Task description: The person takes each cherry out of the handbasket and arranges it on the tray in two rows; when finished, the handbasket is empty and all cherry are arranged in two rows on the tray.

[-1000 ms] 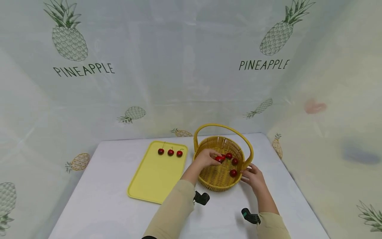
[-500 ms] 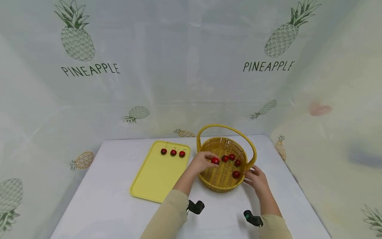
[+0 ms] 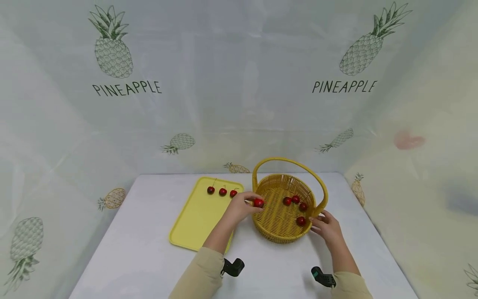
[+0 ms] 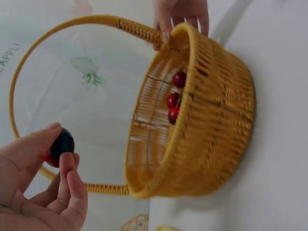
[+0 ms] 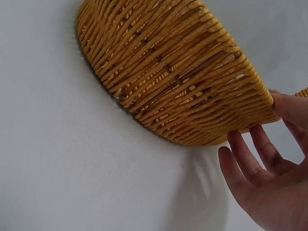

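My left hand [image 3: 237, 207] pinches a dark red cherry [image 3: 258, 203] between thumb and fingertips, over the left rim of a yellow wicker basket [image 3: 272, 218]. In the left wrist view that cherry [image 4: 66, 143] shows dark on its near side. Several more cherries lie on the right side of the basket's floor. On the basket's right, close to the handle's base, my right hand [image 3: 329, 229] grips the rim. The right wrist view has the thumb [image 5: 288, 107] on the rim, with fingertips against the outer weave.
Left of the basket lies a yellow tray [image 3: 198, 220], partly covered by my left arm. Three stemmed cherries, among them a middle cherry [image 3: 223, 192], stand in a row along its far edge. The basket's tall arched handle [image 3: 289, 161] rises above the bowl. Pineapple-print sheeting [image 3: 239, 104] surrounds the white table [image 3: 123, 249].
My left hand has lifted the cherry away from the others and carried it left across the basket to its left rim. My right hand keeps its place on the rim.
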A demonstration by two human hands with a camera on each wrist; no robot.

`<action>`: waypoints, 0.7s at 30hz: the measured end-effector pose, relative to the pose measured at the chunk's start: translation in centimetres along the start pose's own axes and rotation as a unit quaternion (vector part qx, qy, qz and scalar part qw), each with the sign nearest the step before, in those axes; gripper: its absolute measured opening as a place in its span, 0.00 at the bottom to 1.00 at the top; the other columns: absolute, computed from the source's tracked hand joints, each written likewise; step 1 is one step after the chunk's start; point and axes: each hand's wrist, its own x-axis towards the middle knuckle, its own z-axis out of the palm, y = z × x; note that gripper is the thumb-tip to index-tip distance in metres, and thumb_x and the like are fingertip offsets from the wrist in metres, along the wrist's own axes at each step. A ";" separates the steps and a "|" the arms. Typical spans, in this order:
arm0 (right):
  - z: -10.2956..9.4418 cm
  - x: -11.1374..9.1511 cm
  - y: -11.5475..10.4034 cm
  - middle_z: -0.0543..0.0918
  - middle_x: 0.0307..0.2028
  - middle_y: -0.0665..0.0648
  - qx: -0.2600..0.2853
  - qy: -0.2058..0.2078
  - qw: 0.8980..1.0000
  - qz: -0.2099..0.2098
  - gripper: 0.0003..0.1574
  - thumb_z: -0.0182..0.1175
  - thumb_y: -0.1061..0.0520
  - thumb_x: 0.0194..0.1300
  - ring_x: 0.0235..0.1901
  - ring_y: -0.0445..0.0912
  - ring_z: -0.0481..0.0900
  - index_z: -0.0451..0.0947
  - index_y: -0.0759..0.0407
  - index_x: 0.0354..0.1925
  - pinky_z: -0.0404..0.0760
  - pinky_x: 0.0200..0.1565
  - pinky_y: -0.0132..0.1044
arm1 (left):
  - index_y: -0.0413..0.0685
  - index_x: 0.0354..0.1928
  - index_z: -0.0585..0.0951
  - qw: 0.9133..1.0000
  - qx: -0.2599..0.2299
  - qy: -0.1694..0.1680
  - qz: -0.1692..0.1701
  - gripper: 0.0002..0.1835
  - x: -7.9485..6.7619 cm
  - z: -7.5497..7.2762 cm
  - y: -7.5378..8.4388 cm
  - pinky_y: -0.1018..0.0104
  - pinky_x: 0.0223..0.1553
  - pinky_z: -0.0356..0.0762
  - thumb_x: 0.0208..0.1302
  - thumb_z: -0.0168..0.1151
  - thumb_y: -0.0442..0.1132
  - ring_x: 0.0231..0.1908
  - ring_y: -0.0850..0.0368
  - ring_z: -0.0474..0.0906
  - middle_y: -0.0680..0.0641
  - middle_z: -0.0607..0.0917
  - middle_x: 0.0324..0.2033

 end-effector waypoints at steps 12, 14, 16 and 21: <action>-0.4 0.6 0.0 0.70 0.54 0.66 0.013 -0.008 1.000 0.001 0.41 0.61 0.60 0.69 0.43 0.43 0.80 0.54 0.64 0.73 0.80 0.49 0.43 | 0.50 0.51 0.85 0.999 0.000 0.037 0.001 0.19 -1.2 -4.0 -2.1 0.61 0.35 0.77 0.55 0.74 0.35 0.34 0.57 0.80 0.48 0.82 0.48; -0.5 0.5 0.2 0.70 0.54 0.66 0.014 -0.012 1.000 0.003 0.41 0.60 0.60 0.69 0.43 0.43 0.80 0.54 0.63 0.73 0.80 0.49 0.43 | 0.49 0.51 0.85 0.999 0.006 0.045 -0.001 0.20 -1.4 -4.6 -2.5 0.61 0.35 0.77 0.54 0.74 0.35 0.34 0.57 0.81 0.47 0.82 0.48; -0.6 0.4 0.4 0.69 0.55 0.66 0.015 -0.016 1.000 0.008 0.41 0.60 0.60 0.69 0.43 0.42 0.79 0.53 0.62 0.73 0.79 0.50 0.44 | 0.49 0.51 0.85 0.998 0.011 0.054 -0.005 0.20 -1.5 -5.1 -2.8 0.60 0.36 0.77 0.54 0.74 0.35 0.34 0.57 0.81 0.46 0.83 0.47; -0.8 0.0 0.8 0.69 0.56 0.66 0.017 -0.021 1.000 0.011 0.41 0.60 0.59 0.69 0.44 0.44 0.80 0.53 0.60 0.73 0.78 0.52 0.46 | 0.47 0.50 0.85 0.997 0.019 0.078 -0.019 0.19 -1.6 -6.4 -4.0 0.61 0.35 0.77 0.54 0.74 0.34 0.34 0.57 0.80 0.46 0.82 0.47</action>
